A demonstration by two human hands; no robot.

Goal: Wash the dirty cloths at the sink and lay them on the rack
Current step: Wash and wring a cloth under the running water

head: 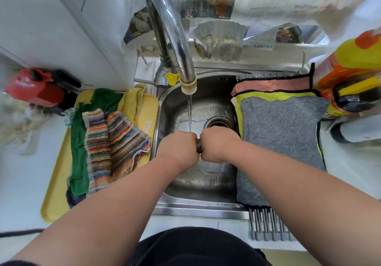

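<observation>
My left hand [179, 149] and my right hand [218, 143] are fisted side by side over the steel sink [175, 109], under the running tap [186, 80]. Between them shows a small dark brown twist of cloth [199, 145], gripped by both; the rest of it is hidden in my fists. On the yellow tray [51, 193] left of the sink lie a striped cloth [111, 144], a green cloth [77, 142] and a yellow cloth [132, 100]. On the roll-up rack [268, 222] across the sink's right side lie a grey cloth [278, 138], a yellow-green cloth [261, 95] and a pink cloth [274, 84].
A red and black appliance [37, 88] stands at the back left. Orange and yellow bottles [350, 76] stand at the right beside the rack. Newspaper [218, 39] covers the wall behind the tap. The open drain [219, 122] lies just beyond my right hand.
</observation>
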